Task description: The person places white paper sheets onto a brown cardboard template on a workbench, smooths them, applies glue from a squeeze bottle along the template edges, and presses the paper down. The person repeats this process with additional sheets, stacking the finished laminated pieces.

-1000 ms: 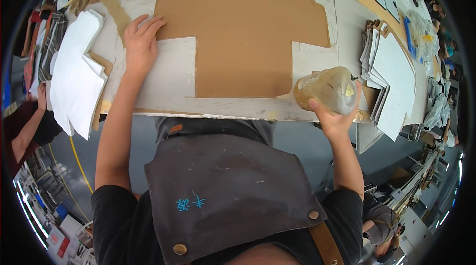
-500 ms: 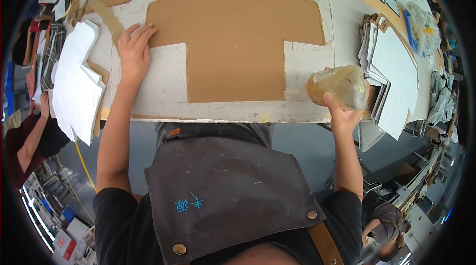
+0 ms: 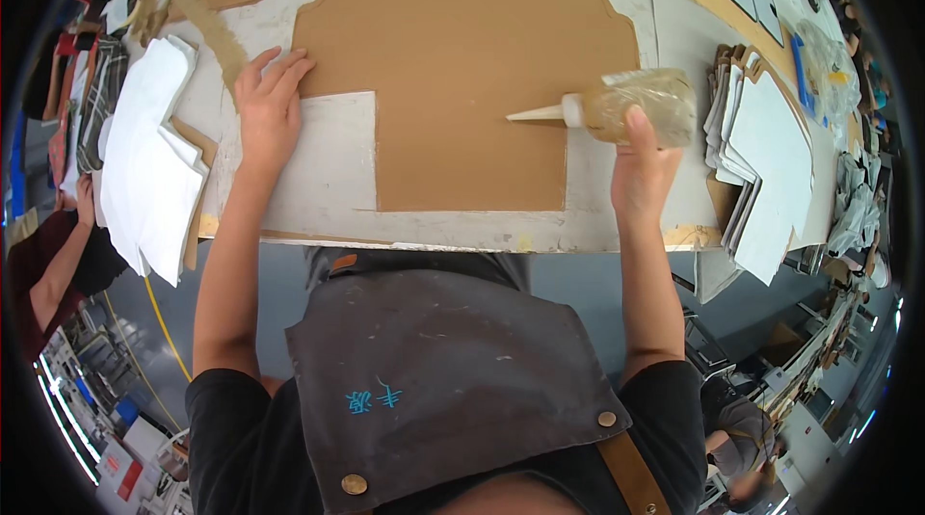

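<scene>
On my feed, the right hand (image 3: 647, 168) grasps a translucent bottle (image 3: 665, 101), nozzle over a brown panel (image 3: 453, 52) close to the near edge of the tabletop (image 3: 323, 154). The left hand (image 3: 270, 115), unclenched, touches the panel's left side.

The brown panel (image 3: 462, 43) looks smooth and matt, the plastic bottle (image 3: 667, 101) glossy.

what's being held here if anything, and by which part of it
The right grip holds the squeeze bottle by its body, nozzle free; the left grip rests at the brown panel's edge, apparently holding nothing.
</scene>
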The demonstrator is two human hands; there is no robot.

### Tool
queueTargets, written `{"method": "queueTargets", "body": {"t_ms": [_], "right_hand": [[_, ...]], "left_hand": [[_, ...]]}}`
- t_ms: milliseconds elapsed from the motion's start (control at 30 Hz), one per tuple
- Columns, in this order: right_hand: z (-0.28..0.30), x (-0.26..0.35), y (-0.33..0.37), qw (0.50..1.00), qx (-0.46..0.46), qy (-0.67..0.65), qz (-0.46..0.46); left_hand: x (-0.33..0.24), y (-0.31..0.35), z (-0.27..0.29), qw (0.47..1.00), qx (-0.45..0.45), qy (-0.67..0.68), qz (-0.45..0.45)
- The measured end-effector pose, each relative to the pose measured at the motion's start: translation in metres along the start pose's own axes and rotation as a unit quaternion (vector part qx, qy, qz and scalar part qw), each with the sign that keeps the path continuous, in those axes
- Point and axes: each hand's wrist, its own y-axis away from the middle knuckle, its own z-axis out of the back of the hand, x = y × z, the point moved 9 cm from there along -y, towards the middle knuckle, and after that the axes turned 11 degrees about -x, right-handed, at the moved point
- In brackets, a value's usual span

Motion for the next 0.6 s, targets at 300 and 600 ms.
{"method": "queueTargets", "body": {"t_ms": [300, 600], "right_hand": [[-0.039, -0.023, -0.01, 0.996, 0.041, 0.077, -0.006], [0.061, -0.001, -0.058, 0.981, 0.041, 0.025, -0.187]], "left_hand": [[0.0, -0.003, 0.002, 1.0, -0.008, 0.009, 0.0], [0.005, 0.008, -0.007, 0.999, -0.035, 0.025, 0.005]]}}
